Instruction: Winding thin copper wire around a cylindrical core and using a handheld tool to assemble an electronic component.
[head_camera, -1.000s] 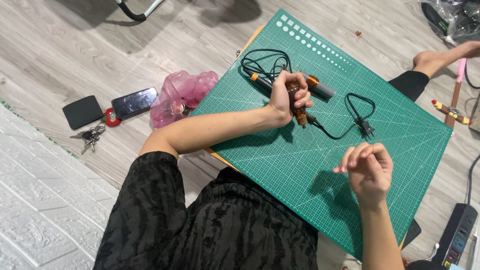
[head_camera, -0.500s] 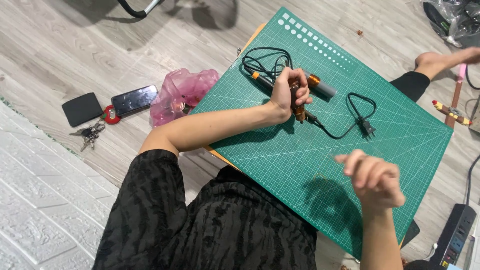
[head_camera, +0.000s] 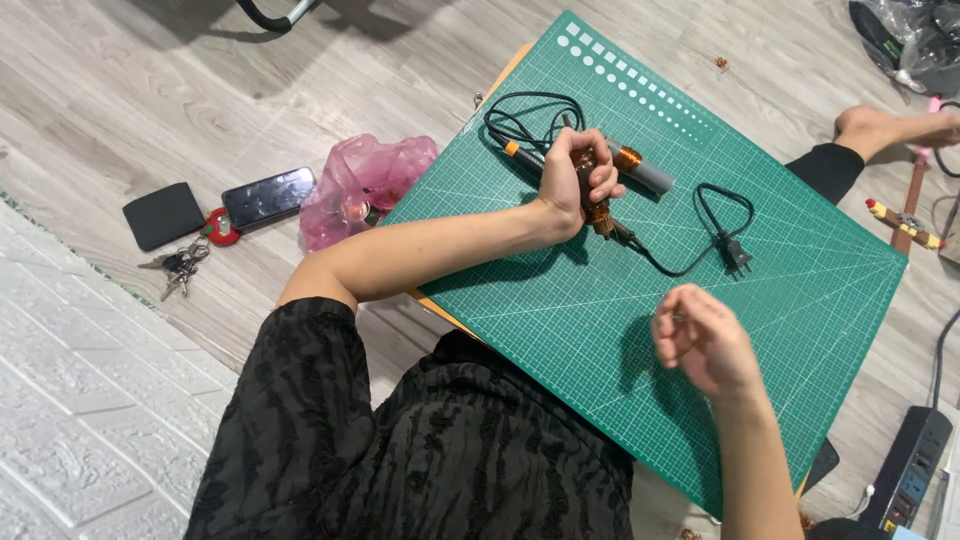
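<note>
My left hand reaches across a green cutting mat and grips a brown and orange pen-shaped tool near the mat's far side. A black cord runs from the tool to a plug, and more cord lies coiled behind the hand. A grey and copper cylinder lies right beside my left hand. My right hand hovers above the mat's near middle with its fingers loosely curled. Whether something small sits between its fingertips is unclear.
On the wooden floor to the left lie a pink plastic bag, a phone, a black wallet and keys. A bare foot, a red and yellow tool and a black power strip are at the right.
My right hand has shifted slightly left over the mat and its fingers have gone from pinched upward to curled. My left hand stays on the tool.
</note>
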